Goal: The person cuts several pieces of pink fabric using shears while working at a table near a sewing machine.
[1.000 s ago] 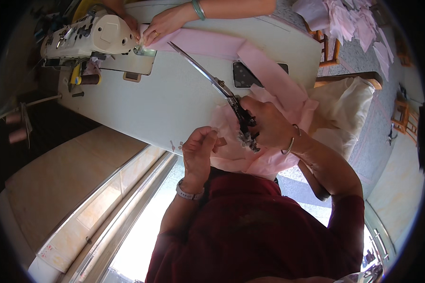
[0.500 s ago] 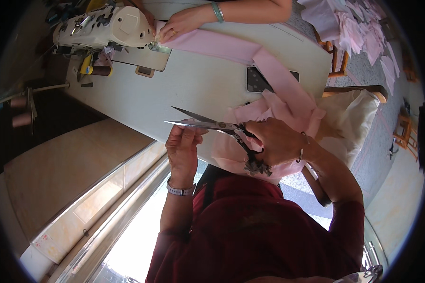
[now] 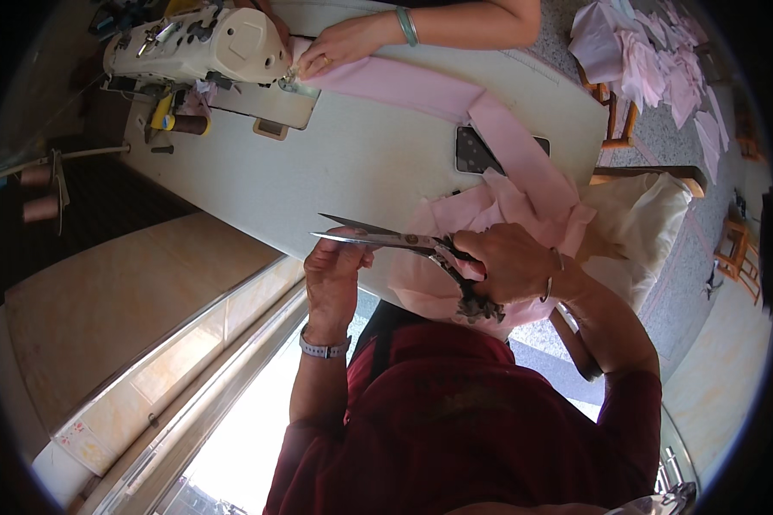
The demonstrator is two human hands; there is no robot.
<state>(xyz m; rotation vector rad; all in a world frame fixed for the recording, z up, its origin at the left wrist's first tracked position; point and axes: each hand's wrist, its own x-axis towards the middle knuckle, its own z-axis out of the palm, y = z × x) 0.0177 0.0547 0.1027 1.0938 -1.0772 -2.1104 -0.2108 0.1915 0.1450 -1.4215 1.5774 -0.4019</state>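
My right hand [image 3: 511, 262] is wrapped round the handles of large scissors [image 3: 408, 241], whose blades are parted and lie level, pointing left. My left hand [image 3: 335, 262] has its fingertips pinched just under the blades; what they hold is hidden behind the metal. The dark handles have frayed wrapping at the lower end. Behind and below the scissors, loose pink fabric [image 3: 416, 283] is bunched at the front of the white table [image 3: 215, 184], joined by a long pink strip [image 3: 524, 150] running back to the sewing machine [image 3: 232, 47].
A co-worker's hand [image 3: 343, 43] presses the strip by the needle. A phone [image 3: 477, 150] lies under the strip. Thread cones [image 3: 39, 206] stand at left, a brown spool [image 3: 189, 124] near the machine. Right are cream cloth [image 3: 653, 223], pink pieces [image 3: 644, 60] and wooden chairs [image 3: 734, 257].
The scissors have swung down from pointing up-left with blades together to level, blades parted, over my left hand. My left hand has moved slightly left. The co-worker's hand appears slightly farther right.
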